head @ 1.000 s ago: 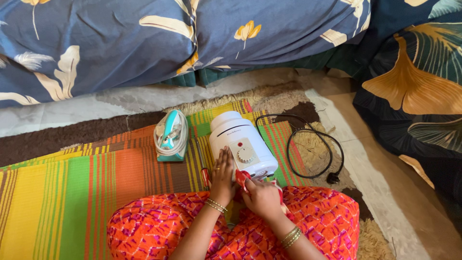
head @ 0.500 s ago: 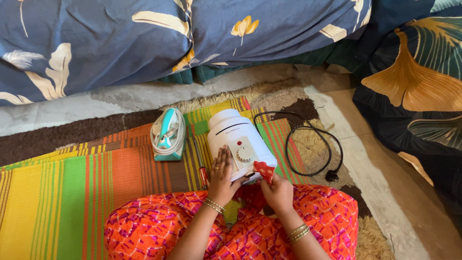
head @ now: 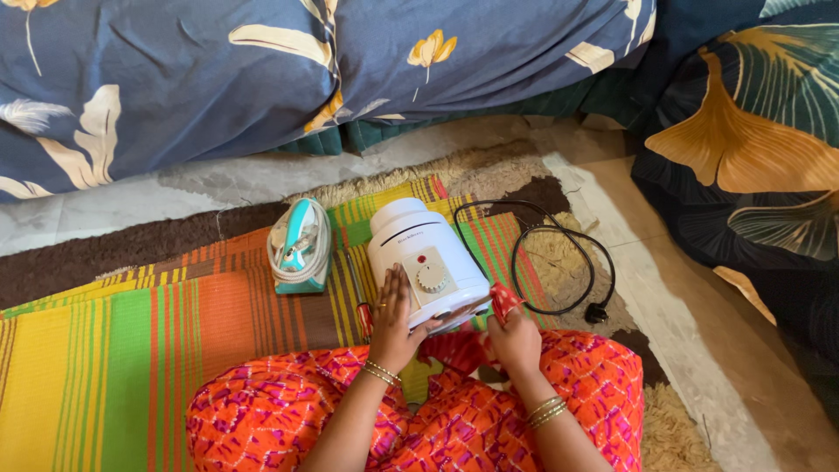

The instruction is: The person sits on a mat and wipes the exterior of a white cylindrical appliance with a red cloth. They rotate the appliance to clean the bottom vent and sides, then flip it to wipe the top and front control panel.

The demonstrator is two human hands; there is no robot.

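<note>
A white mixer base (head: 419, 253) with a round dial and a red dot lies tilted on the striped mat (head: 131, 341) in front of my knees. My left hand (head: 391, 322) presses flat against its left side, thumb under the near edge. My right hand (head: 516, 336) is closed on a small red cloth (head: 504, 299) at the base's lower right corner. Bangles are on both wrists.
A teal and white clothes iron (head: 300, 246) wrapped in its cord rests left of the base. A red-handled screwdriver (head: 360, 301) lies between them. A black power cord (head: 559, 267) loops to the right. Blue floral bedding (head: 262, 70) fills the top and right side.
My right hand has carried the red cloth from the near face of the base out to its right corner. The left hand stays on the base's left side.
</note>
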